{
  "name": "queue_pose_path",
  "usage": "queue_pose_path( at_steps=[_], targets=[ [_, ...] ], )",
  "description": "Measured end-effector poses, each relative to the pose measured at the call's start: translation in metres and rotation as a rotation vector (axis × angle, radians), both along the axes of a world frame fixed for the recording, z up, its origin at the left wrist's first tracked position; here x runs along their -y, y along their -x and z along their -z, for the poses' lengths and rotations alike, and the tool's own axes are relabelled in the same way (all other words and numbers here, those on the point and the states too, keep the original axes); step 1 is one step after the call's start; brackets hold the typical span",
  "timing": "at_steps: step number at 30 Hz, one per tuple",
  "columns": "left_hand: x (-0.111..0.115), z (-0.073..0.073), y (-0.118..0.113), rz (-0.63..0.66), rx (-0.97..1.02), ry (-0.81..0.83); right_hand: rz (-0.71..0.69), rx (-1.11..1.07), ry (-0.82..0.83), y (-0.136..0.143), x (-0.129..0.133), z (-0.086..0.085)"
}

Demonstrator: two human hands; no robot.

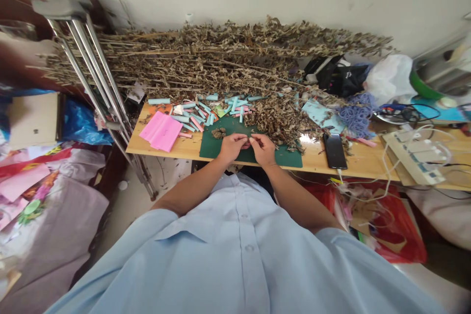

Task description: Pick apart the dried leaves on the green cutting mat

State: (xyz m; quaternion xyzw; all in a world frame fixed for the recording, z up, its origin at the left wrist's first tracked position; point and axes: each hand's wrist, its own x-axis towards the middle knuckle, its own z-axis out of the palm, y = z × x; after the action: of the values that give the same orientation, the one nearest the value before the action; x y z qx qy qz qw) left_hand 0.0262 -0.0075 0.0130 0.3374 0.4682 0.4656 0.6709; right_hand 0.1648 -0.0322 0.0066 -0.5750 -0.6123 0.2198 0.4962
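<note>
My left hand (233, 148) and my right hand (262, 148) meet fingertip to fingertip over the green mat (287, 157). Both are closed in a pinch; whatever they hold is too small to make out. A small clump of dried leaf (218, 133) lies on the mat just beyond my left hand. Behind my right hand spreads a loose heap of dried leaves (283, 120). Pink paper sheets (161, 131) are stacked to the left, with several blue and pink paper rolls (181, 118) scattered beside them.
Long dried plant stalks (206, 59) cover the back of the wooden table (134, 143). Metal crutches (91, 68) lean at its left end. A phone (334, 151) with a cable, purple string (356, 115) and a power strip (412, 157) are on the right.
</note>
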Motion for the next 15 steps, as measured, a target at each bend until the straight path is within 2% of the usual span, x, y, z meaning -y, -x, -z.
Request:
queue_pose_path(
  at_steps=[3, 6, 15],
  targets=[
    [0.0006, 0.0002, 0.0014, 0.064, -0.068, -0.056, -0.032, 0.019, 0.042, 0.0008, -0.0017, -0.0001],
    [0.0010, 0.0006, 0.0017, 0.126, -0.137, -0.107, -0.007, 0.023, 0.052, 0.0016, -0.0018, -0.0004],
    [0.0021, -0.0062, -0.0006, 0.131, -0.222, -0.108, 0.089, 0.023, 0.042, 0.0001, 0.0001, 0.0023]
  ],
)
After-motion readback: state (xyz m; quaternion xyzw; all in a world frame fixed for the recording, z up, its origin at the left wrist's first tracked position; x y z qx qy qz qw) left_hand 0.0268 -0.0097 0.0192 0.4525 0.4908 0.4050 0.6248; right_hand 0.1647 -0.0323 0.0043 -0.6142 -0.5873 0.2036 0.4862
